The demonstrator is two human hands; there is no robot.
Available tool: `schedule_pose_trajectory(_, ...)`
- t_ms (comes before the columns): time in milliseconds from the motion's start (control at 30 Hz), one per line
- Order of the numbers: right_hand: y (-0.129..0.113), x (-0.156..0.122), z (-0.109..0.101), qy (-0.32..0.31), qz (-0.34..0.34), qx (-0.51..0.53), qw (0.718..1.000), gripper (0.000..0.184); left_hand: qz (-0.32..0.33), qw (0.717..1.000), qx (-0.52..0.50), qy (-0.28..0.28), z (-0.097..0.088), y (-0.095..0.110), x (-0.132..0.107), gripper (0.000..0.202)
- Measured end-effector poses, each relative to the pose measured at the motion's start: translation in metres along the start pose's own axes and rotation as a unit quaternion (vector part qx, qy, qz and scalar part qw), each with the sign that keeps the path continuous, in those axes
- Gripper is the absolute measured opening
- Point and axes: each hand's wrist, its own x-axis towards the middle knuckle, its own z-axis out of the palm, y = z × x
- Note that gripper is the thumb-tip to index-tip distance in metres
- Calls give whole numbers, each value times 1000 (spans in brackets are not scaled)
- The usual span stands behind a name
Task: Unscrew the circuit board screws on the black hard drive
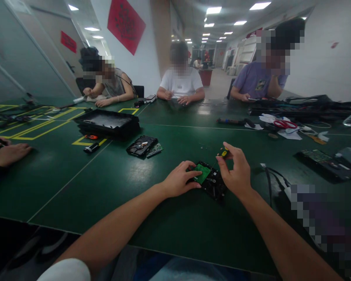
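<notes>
A black hard drive (215, 189) with a green circuit board (203, 171) on its upper face lies on the table in front of me. My left hand (179, 180) steadies the drive's left side, fingers over the board and thumb along the near edge. Pinched in my right hand (236, 169) is a small yellow and black screwdriver (224, 152), held upright with a slight tilt. Its thin shaft reaches down toward the edge of the board; whether the tip sits in a screw is too small to tell. Tiny screws (204, 148) lie just beyond the drive.
Left of centre lie another hard drive (141, 146) and a loose circuit board (155, 150). Black trays (107, 121) are stacked behind them. At right are another drive-like device (324, 166), a cable (269, 183) and red scissors (285, 124). Several people sit around the green table (105, 195).
</notes>
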Motion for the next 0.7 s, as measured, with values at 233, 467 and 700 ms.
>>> schedule_pose_trajectory(233, 4, -4, 5, -28, 38, 52, 998, 62, -5, 1000, 3, 4, -2, 1, 0, 56)
schedule_pose_trajectory(467, 2, 1, 4, 12, -4, -17, 1000, 57, 3, 1000, 13, -2, -5, 1, 1, 59)
schedule_pose_trajectory(700, -2, 6, 0, 16, -41, -42, 998, 56, 11, 1000, 14, 7, -2, -1, 0, 59)
